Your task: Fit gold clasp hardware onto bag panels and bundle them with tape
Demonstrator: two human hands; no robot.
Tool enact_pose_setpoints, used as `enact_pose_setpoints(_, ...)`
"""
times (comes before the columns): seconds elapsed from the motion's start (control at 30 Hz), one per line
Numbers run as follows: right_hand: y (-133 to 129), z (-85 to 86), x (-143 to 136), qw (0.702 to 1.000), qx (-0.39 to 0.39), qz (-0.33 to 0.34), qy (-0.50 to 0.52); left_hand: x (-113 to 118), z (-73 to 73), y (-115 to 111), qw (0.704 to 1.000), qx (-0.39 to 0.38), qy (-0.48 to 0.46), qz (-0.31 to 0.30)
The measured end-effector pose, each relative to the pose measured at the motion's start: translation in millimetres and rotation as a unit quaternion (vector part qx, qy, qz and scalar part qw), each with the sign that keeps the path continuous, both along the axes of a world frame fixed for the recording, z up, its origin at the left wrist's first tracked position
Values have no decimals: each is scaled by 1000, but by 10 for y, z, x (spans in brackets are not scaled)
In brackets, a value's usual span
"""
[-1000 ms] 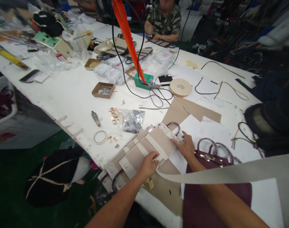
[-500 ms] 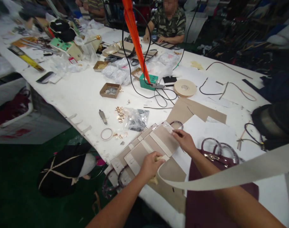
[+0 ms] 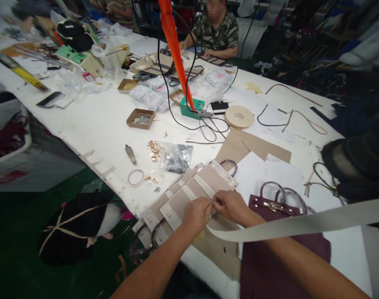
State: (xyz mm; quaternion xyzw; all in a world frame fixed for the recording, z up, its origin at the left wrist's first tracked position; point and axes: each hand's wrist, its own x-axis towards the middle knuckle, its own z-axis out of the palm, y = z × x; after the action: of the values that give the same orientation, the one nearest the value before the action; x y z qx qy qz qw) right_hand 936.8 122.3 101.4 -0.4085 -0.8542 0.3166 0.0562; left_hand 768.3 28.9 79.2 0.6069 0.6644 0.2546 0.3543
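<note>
My left hand (image 3: 198, 211) is closed, pinching the end of a pale tape strip (image 3: 270, 231) that runs in a long curve to the right edge. My right hand (image 3: 229, 204) is closed too, its fingertips against those of the left; what they pinch is hidden. Under both hands lies a stack of flat beige bag panels (image 3: 192, 187) with pale strips across them and dark, wrapped handles (image 3: 138, 245) at the near left. To the right lies a maroon handbag (image 3: 270, 249) with looped handles and a metal clasp.
Gold fittings (image 3: 154, 151), a plastic bag of small parts (image 3: 178, 158), and a small cardboard box (image 3: 141, 119) lie beyond the panels. Farther off are a tape roll (image 3: 239, 117) and a green box (image 3: 192, 109) below an orange strap. A co-worker (image 3: 216, 33) sits across the table.
My right hand has left the far edge of the top panel and come down to meet my left hand. The camera view has shifted slightly.
</note>
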Motion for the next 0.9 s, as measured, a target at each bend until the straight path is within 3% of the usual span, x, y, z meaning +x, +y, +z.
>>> enact_pose_setpoints(0.1, 185, -175, 8, 995, -23, -98, 21, -8, 24, 4, 999, 34, 9, 11)
enact_pose_setpoints(0.2, 570, -396, -17, 983, -47, -169, 50, -53, -14, -1, 997, 62, -31, 40)
enact_pose_setpoints(0.33, 1109, -703, -206, 967, -55, -233, 82, -162, -213, -12, 984, 0, -100, 145)
enact_pose_setpoints(0.43, 1323, -909, -382, 960, -49, -264, 75, -255, -381, -28, 978, 11, -123, 167)
enact_pose_setpoints(0.53, 1367, -1064, -472, 957, -26, -284, 53, -341, -476, -48, 980, 37, -97, 167)
enact_pose_setpoints(0.67, 1322, -1156, -456, 949, 25, -314, 9, -462, -505, -61, 983, 63, 54, 163)
enact_pose_setpoints(0.77, 1280, -1130, -424, 946, 57, -318, -21, -568, -504, -67, 978, 58, 137, 149)
enact_pose_setpoints(0.9, 1229, -1012, -403, 955, 73, -285, -37, -672, -482, -87, 976, 7, 160, 147)
